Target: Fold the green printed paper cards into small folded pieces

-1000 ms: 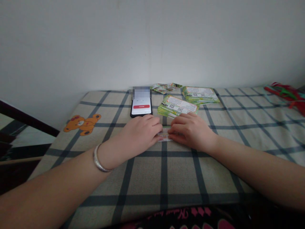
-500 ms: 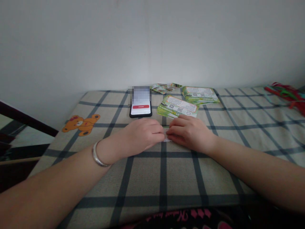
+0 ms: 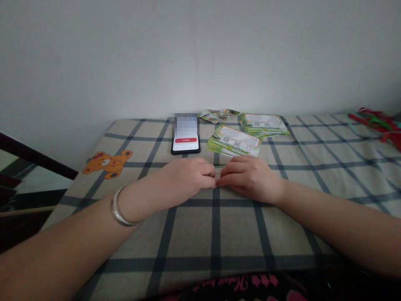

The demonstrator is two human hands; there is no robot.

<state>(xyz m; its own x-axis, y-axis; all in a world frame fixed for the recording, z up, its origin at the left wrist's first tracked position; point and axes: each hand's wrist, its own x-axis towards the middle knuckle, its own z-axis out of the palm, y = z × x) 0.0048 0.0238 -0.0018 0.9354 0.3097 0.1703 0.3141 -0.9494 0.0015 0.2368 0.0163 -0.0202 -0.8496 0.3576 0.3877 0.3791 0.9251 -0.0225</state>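
Observation:
My left hand (image 3: 188, 177) and my right hand (image 3: 249, 176) meet fingertip to fingertip over a small card or packet (image 3: 217, 174), almost wholly hidden between them. Both hands have curled fingers pinching its ends, and they rest on the checked cloth (image 3: 216, 234). A silver bangle (image 3: 119, 211) circles my left wrist. Just beyond the hands lies a stack of green printed cards (image 3: 234, 140), with a second stack (image 3: 263, 123) behind it.
A phone (image 3: 186, 134) with a lit screen lies face up beyond my left hand. Torn green wrappers (image 3: 219, 114) sit by the wall. A bear print (image 3: 107, 162) marks the cloth at left. Red and green items (image 3: 377, 122) lie far right.
My hands have closed in together, so less of the small card shows between them. My left forearm has drawn back slightly toward me.

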